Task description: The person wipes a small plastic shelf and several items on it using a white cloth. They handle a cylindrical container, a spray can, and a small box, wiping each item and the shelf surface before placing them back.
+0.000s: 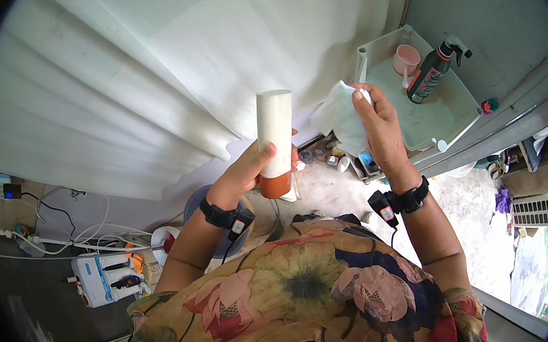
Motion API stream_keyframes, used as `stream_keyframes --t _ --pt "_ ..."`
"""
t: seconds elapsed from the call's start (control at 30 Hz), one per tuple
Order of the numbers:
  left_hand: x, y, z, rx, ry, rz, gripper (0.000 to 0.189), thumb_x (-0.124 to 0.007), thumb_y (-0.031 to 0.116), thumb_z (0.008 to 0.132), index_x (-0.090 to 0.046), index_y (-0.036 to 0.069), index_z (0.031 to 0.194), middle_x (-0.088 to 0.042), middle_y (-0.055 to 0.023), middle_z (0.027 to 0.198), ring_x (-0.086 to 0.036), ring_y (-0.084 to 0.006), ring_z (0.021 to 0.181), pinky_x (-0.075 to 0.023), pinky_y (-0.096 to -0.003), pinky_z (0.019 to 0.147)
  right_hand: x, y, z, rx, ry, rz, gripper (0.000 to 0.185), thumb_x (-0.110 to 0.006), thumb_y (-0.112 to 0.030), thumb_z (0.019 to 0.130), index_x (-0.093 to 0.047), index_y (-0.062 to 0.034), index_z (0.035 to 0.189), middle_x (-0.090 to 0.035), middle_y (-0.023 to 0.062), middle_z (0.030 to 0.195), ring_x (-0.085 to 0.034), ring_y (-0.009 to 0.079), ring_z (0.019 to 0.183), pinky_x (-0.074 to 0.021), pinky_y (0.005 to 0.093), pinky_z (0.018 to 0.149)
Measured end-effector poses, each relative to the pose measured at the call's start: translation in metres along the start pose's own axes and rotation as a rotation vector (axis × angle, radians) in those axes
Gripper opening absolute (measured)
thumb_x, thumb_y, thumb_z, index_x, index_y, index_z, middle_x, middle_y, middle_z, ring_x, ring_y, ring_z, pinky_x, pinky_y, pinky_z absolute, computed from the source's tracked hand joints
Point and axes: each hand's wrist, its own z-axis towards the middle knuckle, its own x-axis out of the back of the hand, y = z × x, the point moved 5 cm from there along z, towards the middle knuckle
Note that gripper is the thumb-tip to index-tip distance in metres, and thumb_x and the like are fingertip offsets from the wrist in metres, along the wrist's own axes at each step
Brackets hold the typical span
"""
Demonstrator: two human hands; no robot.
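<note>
My left hand (249, 165) is closed around the lower part of an off-white cylindrical bottle (275, 125) with an orange-brown end pointing down towards me. The bottle stands out lengthwise from my grip, its pale flat end uppermost. To the right, my right hand (379, 117) pinches a thin white cloth or tissue (343, 118) between thumb and fingers, and the cloth hangs down to the left. Bottle and cloth are apart. Both my wrists carry black straps with small black devices.
White curtain (127, 78) hangs in front and left. A pale plastic shelf tray (417, 119) at upper right holds a dark spray bottle (429, 74) and a pink cup (406, 59). Low left are a white filter unit (97, 280) and cables; a bucket (194, 202) stands behind my left forearm.
</note>
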Motion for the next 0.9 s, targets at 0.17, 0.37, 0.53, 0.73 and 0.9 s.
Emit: stream_keyframes --t 0.17,0.37,0.53,0.73,0.9 --pt "-0.01 -0.011 0.019 0.122 -0.018 -0.202 0.097 -0.026 0.087 0.09 -0.048 0.006 0.14 -0.069 -0.0138 0.109 -0.069 -0.0252 0.1 -0.0595 -0.0419 0.083 -0.053 -0.029 -0.008 0.42 -0.135 -0.332 0.031 -0.069 -0.007 0.093 -0.064 -0.0083 0.124 -0.059 0.0094 0.111 -0.061 0.0188 0.099 -0.0522 0.0327 0.085" --pt "-0.005 -0.034 0.032 0.326 0.301 -0.307 0.089 -0.033 0.081 0.096 -0.052 0.008 0.144 -0.06 -0.0091 0.136 -0.063 -0.0223 0.12 -0.0533 -0.0381 0.103 -0.089 -0.005 -0.049 0.601 -0.359 -0.488 0.04 -0.069 0.006 0.072 -0.066 -0.0096 0.109 -0.053 0.0144 0.107 -0.056 0.0353 0.104 -0.0496 0.0402 0.092" --pt "-0.012 -0.032 0.036 0.295 0.189 -0.337 0.085 -0.027 0.081 0.097 -0.053 0.006 0.128 -0.069 -0.0158 0.096 -0.072 -0.0285 0.076 -0.0627 -0.0446 0.07 -0.065 -0.017 0.003 0.641 -0.037 -0.504 0.03 -0.07 0.001 0.08 -0.064 -0.0056 0.109 -0.055 0.0177 0.109 -0.059 0.039 0.103 -0.0504 0.044 0.088" --pt "-0.011 -0.021 0.045 0.242 0.303 -0.546 0.086 -0.027 0.08 0.098 -0.053 0.005 0.131 -0.069 -0.0161 0.101 -0.073 -0.0279 0.083 -0.0635 -0.0449 0.074 -0.087 -0.033 -0.038 0.658 -0.242 -0.561 0.033 -0.076 -0.001 0.078 -0.065 -0.0047 0.109 -0.058 0.0179 0.109 -0.061 0.0393 0.102 -0.052 0.0444 0.092" --pt "-0.017 -0.025 0.035 0.322 0.185 -0.293 0.09 -0.026 0.082 0.096 -0.055 0.002 0.129 -0.069 -0.0164 0.099 -0.073 -0.0276 0.09 -0.0627 -0.0468 0.081 -0.072 -0.027 -0.004 0.654 -0.072 -0.565 0.029 -0.077 -0.005 0.081 -0.068 -0.0047 0.109 -0.061 0.0173 0.105 -0.063 0.0382 0.1 -0.052 0.0434 0.09"
